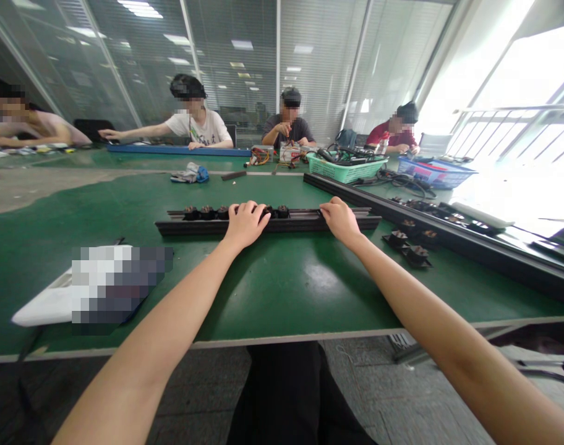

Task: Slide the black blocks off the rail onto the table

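A long black rail [300,221] lies across the green table [282,290] in front of me. Several small dark round parts [206,212] sit in a row on its left half. My left hand [245,224] rests on the rail's middle, fingers curled over one of these parts. My right hand [339,219] presses on the rail further right, fingers bent down onto its top. Three more dark parts [412,245] lie loose on the table to the right of the rail.
A second, longer black rail [449,233] runs diagonally along the right. A white object [54,303] lies at near left. A green basket [347,168] and a blue basket [435,173] stand at the back. Several people work at the far side.
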A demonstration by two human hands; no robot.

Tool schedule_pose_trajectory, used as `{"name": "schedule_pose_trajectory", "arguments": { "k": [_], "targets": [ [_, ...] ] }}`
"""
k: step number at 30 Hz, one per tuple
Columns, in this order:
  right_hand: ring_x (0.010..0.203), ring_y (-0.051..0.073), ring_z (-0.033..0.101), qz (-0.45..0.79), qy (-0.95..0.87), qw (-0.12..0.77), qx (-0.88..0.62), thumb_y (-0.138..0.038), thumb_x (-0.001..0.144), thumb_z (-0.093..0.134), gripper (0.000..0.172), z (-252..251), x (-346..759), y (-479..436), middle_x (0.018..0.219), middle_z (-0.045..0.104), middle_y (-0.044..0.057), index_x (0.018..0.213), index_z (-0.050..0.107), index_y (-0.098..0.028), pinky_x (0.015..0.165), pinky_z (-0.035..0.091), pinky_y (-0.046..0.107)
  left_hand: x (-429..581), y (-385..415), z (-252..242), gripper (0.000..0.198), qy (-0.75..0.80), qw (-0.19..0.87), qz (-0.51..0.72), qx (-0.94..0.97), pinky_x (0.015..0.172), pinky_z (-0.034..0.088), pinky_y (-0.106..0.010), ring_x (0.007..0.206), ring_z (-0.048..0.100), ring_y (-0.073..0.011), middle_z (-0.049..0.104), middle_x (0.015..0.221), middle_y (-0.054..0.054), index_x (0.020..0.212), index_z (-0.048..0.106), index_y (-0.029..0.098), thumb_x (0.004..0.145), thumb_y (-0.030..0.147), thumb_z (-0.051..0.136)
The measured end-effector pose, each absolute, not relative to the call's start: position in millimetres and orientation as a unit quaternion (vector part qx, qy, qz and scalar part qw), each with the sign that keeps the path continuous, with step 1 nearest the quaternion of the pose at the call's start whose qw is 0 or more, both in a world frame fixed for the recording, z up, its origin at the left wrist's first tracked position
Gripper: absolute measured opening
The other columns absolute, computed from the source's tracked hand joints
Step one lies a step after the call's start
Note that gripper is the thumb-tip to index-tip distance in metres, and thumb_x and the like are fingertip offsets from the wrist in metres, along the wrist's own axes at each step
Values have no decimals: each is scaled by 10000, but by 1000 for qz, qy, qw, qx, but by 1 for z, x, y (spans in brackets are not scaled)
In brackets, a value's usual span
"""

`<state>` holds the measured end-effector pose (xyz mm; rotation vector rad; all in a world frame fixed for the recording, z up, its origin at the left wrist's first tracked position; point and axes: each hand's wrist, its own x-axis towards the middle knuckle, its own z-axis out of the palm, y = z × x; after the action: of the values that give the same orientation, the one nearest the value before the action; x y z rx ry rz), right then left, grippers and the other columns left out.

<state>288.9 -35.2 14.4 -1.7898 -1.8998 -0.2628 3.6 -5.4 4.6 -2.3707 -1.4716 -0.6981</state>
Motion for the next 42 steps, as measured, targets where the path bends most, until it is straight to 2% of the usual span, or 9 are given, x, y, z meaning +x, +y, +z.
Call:
{"name": "schedule_pose_trajectory", "arguments": {
  "k": [8, 42],
  "targets": [
    [1055, 256, 618, -99, -706, 251, -655, -229, 1054, 449, 365, 14, 289, -35, 1166, 662, 130, 1164, 796, -203, 859, 489, 328, 4, -7, 6, 436, -507, 138, -238, -817, 1130, 301, -538, 1254, 559, -336, 639, 1328, -142, 1369, 643, 252, 1084, 441, 373],
    [1032, 244, 609, -103, -700, 222, -671, -244, 1064, 435, 385, 18, 291, -40, 1200, 648, 133, 1214, 786, -191, 803, 453, 305, 3, -2, 1, 457, -502, 152, -239, -817, 1124, 310, -539, 1252, 566, -341, 646, 1320, -156, 1362, 650, 207, 1090, 447, 372]
  ]
}}
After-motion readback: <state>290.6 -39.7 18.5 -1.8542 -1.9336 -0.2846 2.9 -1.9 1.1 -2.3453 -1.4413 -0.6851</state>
